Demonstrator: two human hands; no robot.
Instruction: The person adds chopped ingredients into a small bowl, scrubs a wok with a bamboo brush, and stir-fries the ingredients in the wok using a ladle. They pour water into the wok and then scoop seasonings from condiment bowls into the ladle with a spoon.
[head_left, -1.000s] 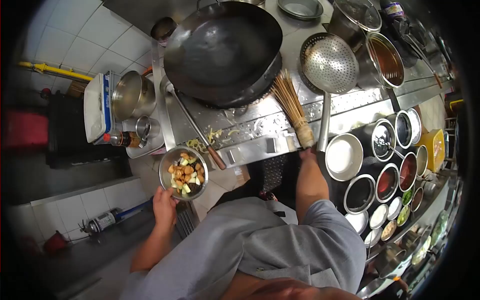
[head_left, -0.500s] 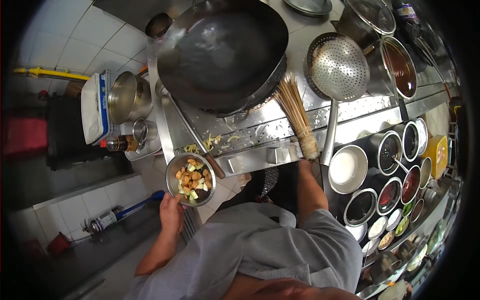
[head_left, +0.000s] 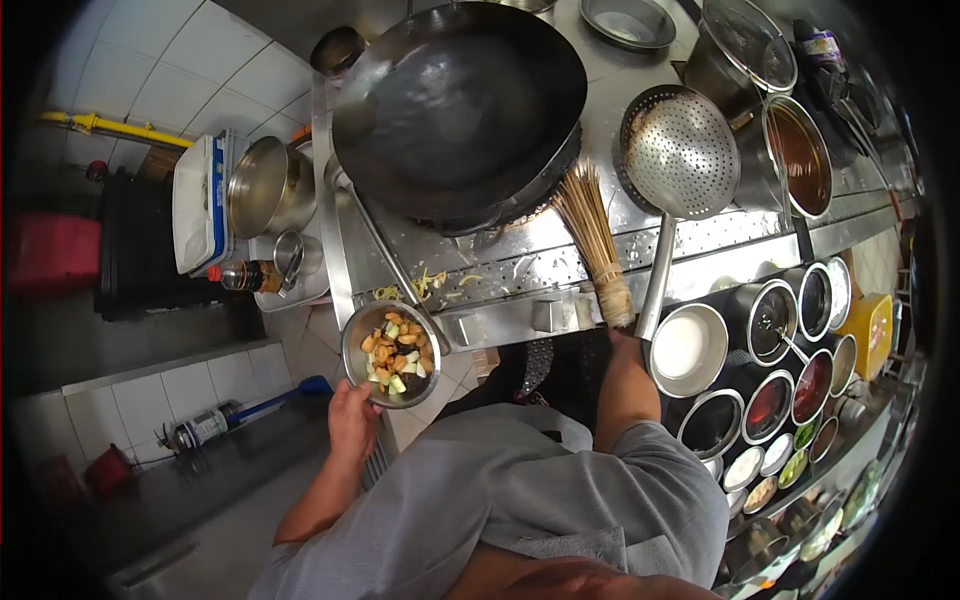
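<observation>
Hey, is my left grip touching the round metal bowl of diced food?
Touching. The head view shows it plainly: the left grip is closed on the lower-left rim of the round metal bowl.

Upper garment: plain grey shirt (head_left: 450, 470), matte cloth, creased and folded across the front, neckline open at the near edge. Rough-textured grey patch (head_left: 580, 550) close to the neckline, edges irregular. Right sleeve (head_left: 665, 465) short and loose, same grey, rumpled. Both forearms bare. Left hand (head_left: 353, 418) bare; right hand (head_left: 624, 344) small and shadowed, detail not readable
</observation>
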